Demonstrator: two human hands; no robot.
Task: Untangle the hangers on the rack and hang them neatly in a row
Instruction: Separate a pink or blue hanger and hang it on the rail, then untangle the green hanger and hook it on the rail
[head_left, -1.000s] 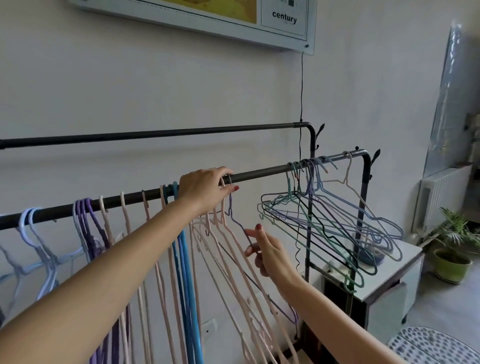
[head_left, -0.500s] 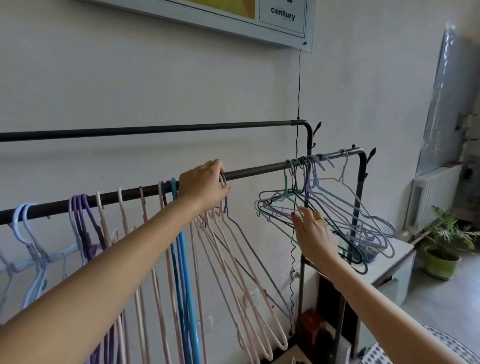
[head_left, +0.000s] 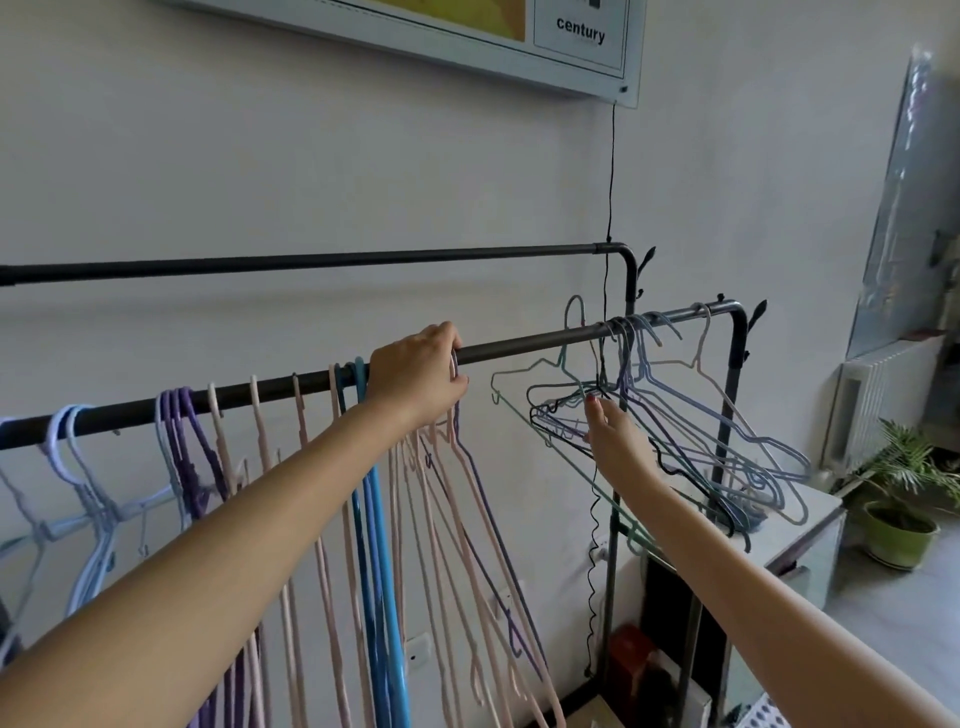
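Left hand (head_left: 415, 374) fingers were curled over the front rail (head_left: 519, 349), clamped on a hanger hook against the bar, same grip as half a second earlier. Right hand (head_left: 615, 439) fingers were hooked into the tangled hangers (head_left: 691, 431) at 3 o'clock of the left hand, pinching the teal hanger (head_left: 524, 384); exact finger spacing was hidden behind the wires. Since the earlier frame the teal hanger's hook had come off the rail and stood above it, its body tilted out toward 9 o'clock, and the right hand sat a bit higher in the clump. The rest of the tangle hung bunched at the rail's right end, near the rack corner post (head_left: 735, 395). Sorted pink hangers (head_left: 457, 519) hung just below the left hand, blue hangers (head_left: 376, 545) beside them at 9 o'clock, then more pink ones, purple hangers (head_left: 187, 441) and pale blue hangers (head_left: 88, 493) farther toward 9 o'clock along the same rail. A bare back rail (head_left: 311, 262) ran above at 12 o'clock. White wall behind, framed poster (head_left: 579, 36) at 12 o'clock with a thin black cord (head_left: 612, 171) dropping down. A white cabinet (head_left: 800, 525) stood at 4 o'clock under the tangle, a potted plant (head_left: 901, 499) and radiator (head_left: 878, 395) at 3 o'clock on a grey floor.
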